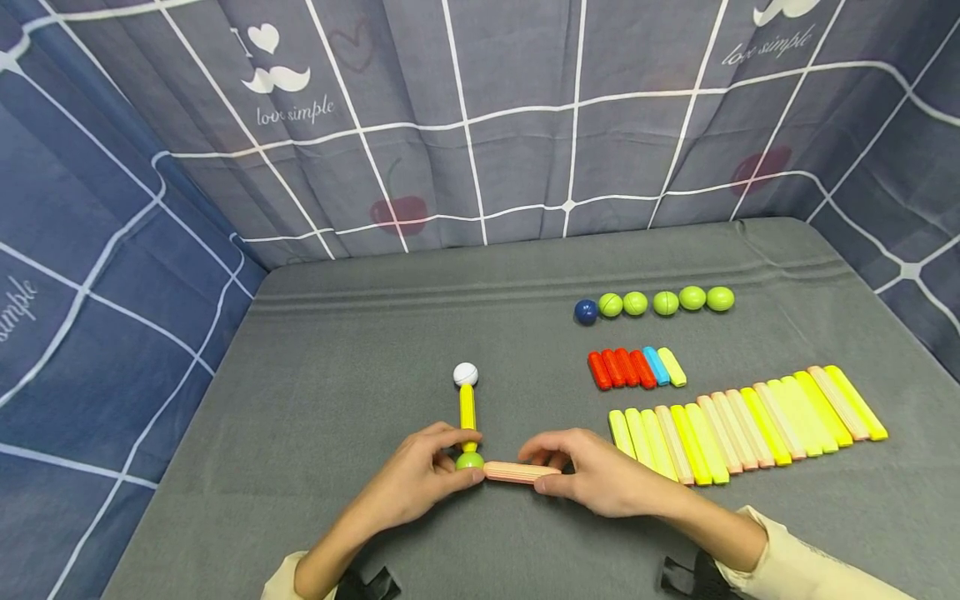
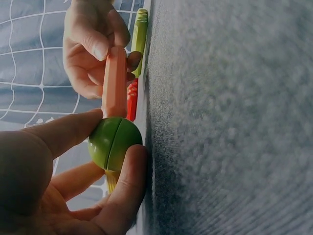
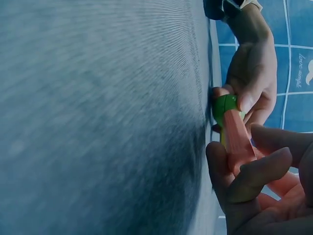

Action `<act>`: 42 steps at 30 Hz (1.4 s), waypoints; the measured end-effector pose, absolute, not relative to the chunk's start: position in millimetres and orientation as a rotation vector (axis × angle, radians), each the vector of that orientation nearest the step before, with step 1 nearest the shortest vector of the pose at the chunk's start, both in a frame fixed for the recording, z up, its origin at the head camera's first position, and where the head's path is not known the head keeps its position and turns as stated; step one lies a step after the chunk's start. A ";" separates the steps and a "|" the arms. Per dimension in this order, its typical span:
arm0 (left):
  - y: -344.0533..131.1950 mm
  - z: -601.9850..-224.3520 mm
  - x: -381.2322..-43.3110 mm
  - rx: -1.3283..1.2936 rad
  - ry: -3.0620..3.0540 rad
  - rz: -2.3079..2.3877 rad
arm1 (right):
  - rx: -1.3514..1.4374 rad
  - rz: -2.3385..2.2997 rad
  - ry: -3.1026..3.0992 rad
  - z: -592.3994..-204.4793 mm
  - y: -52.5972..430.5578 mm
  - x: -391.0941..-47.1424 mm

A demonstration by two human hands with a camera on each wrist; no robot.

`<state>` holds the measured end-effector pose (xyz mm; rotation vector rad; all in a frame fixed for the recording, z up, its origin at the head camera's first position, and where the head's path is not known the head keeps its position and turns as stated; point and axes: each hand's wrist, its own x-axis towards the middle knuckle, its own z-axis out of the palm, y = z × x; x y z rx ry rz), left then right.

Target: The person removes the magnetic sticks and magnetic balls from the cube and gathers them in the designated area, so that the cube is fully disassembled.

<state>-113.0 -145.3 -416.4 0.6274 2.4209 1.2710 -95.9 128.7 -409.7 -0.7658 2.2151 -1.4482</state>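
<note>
My left hand pinches a green ball between thumb and fingers, low over the grey table. From that ball a ridged yellow stick runs away from me to a white ball. With thumb and fingers, my right hand grips a ridged salmon-pink stick by its right end. In the left wrist view the other end of the pink stick meets the green ball. How deep it sits in the ball is hidden.
Right of my hands lies a row of yellow and pink sticks. Behind it are short red sticks, two blue ones and a yellow-green one. Further back stand a dark blue ball and several green balls. Patterned curtains enclose the table.
</note>
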 end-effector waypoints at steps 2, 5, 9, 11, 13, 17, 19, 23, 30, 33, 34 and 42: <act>-144.8 -416.2 -113.0 0.621 2.419 1.271 | -0.769 -1.435 2.225 -408.6 126.1 -95.8; -143.8 -415.3 -112.4 0.623 2.429 1.256 | -0.797 -1.374 2.263 -407.5 124.2 -95.4; -142.6 -412.6 -110.8 0.611 2.468 1.217 | -0.865 -1.245 2.321 -405.0 122.8 -94.2; -142.2 -410.9 -110.7 0.600 2.489 1.195 | -0.872 -1.208 2.319 -403.0 123.2 -93.9; -142.1 -409.4 -111.5 0.588 2.512 1.180 | -0.861 -1.195 2.314 -400.7 126.0 -93.0; -143.4 -407.6 -113.3 0.579 2.533 1.169 | -0.808 -1.241 2.300 -396.9 135.3 -90.1; -144.3 -407.7 -113.6 0.588 2.534 1.169 | -0.783 -1.292 2.288 -395.9 139.5 -88.3; -144.8 -409.9 -113.6 0.616 2.519 1.176 | -0.720 -1.394 2.233 -394.1 147.3 -85.8; -143.8 -412.1 -114.2 0.654 2.484 1.187 | -0.545 -1.546 2.163 -389.5 184.8 -80.7; -143.4 -412.0 -114.4 0.648 2.460 1.183 | -0.539 -1.613 2.162 -388.7 211.9 -81.5; -143.3 -411.9 -114.4 0.645 2.457 1.178 | -0.546 -1.635 2.156 -388.9 222.4 -82.3; -145.0 -413.9 -113.7 0.637 2.447 1.184 | -0.425 -1.633 2.363 -392.9 307.5 -71.9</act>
